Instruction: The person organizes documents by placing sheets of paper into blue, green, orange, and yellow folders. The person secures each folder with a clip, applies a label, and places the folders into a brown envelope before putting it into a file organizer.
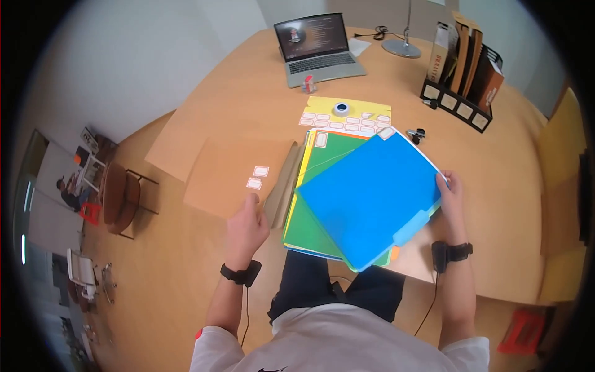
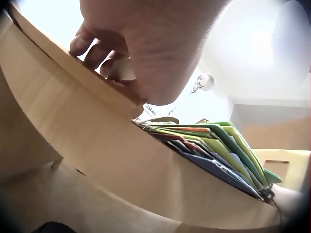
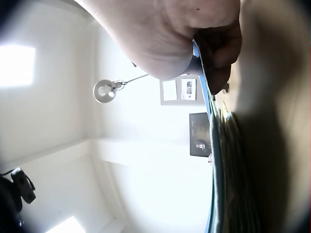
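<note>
My right hand point(image 1: 453, 193) pinches the right corner of a blue tabbed file folder point(image 1: 375, 195), which lies slanted over a stack topped by a green folder point(image 1: 328, 155). In the right wrist view, thumb and fingers clasp the folder's edge. A red-bordered label point(image 1: 385, 132) sits at its upper corner. My left hand point(image 1: 248, 226), fingers loosely bent, rests at the near edge of a brown kraft folder point(image 1: 238, 167) bearing two labels point(image 1: 261, 171). In the left wrist view, colored folder edges point(image 2: 218, 150) fan out at the table edge.
Behind the stack lies a yellow sheet point(image 1: 334, 105) of labels with a tape roll point(image 1: 341, 110) on it. Black clips point(image 1: 416, 134) lie to its right. Further back stand a laptop point(image 1: 319, 49), a lamp base point(image 1: 401, 48) and a black book rack point(image 1: 455, 105).
</note>
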`<state>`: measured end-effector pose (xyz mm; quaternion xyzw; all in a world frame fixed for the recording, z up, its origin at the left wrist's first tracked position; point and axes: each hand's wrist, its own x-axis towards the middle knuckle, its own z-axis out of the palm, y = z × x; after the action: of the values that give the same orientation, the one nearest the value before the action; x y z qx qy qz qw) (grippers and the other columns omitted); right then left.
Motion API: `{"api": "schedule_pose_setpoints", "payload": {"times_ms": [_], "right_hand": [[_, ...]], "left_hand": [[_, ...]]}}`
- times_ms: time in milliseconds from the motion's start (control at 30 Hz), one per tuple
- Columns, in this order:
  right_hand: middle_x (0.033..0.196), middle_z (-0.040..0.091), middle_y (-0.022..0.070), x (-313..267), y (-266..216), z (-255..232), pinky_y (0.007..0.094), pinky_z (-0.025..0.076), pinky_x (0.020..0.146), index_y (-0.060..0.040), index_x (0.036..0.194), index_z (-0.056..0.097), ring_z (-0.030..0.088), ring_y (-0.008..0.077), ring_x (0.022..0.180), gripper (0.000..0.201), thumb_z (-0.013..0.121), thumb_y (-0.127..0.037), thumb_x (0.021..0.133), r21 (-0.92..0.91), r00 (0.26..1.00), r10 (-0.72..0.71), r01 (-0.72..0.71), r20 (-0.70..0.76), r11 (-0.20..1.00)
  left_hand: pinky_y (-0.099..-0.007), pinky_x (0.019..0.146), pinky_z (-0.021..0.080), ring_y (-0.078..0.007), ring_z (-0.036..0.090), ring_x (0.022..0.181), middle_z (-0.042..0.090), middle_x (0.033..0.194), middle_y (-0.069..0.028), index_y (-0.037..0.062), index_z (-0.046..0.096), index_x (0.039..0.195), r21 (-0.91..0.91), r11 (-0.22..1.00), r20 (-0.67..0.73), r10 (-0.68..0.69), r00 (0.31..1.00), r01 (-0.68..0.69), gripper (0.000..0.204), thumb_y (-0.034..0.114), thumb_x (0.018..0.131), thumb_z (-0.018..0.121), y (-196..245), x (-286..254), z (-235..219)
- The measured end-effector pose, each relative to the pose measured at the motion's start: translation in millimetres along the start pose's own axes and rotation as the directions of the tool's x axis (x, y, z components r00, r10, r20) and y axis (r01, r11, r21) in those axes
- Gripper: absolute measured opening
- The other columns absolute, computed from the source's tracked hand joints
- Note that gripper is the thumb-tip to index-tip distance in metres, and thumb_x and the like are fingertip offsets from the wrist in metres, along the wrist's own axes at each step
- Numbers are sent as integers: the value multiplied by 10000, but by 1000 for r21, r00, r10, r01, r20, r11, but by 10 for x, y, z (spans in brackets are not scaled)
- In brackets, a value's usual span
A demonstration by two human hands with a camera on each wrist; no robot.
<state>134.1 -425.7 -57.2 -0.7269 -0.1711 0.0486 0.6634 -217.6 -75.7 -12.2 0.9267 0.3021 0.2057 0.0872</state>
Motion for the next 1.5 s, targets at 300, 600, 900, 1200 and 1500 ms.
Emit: {"api": "schedule_pose_setpoints", "payload": {"times_ms": [300,600,900,1200,1500], "right_hand": [[925,667,33,-132,-401,44,258,456,777,-8,1085,628,580,96,857,238,593,-240,1043,-10,994,96,-96,55,995],[935,643,25,-82,-273,101,250,455,807,16,1090,625,561,90,892,244,590,-222,1046,-27,992,-22,26,128,999],[993,670,30,56,-163,-36,259,462,868,11,1046,679,575,104,955,251,619,-232,1033,-199,988,-153,146,-19,969],[1002,672,18,134,-33,-37,249,454,880,-1,1114,670,576,94,966,262,629,-246,1029,-19,997,-59,59,-45,998],[819,643,-39,48,-261,-104,173,389,554,-62,1153,638,560,36,652,257,647,-275,1010,220,992,109,-94,-60,971]], "left_hand": [[-432,623,497,-343,630,778,628,845,-123,70,591,980,-127,982,-7,138,990,-138,99,113,917,654,-140,-49,-45],[-449,637,467,-341,597,769,581,791,-134,48,570,904,-71,936,-71,341,937,-346,78,69,896,645,-371,72,19],[-437,709,467,-360,588,823,609,886,-146,7,607,928,-138,853,-241,465,852,-504,105,-3,824,624,-474,210,247],[-489,869,488,-395,619,1037,637,1201,-204,10,636,976,-164,775,-289,554,781,-610,271,-34,712,594,-510,273,229],[-518,1032,452,-392,567,1258,615,1323,-187,36,612,890,-110,669,32,741,670,-735,144,26,748,596,-525,243,-30]]}}
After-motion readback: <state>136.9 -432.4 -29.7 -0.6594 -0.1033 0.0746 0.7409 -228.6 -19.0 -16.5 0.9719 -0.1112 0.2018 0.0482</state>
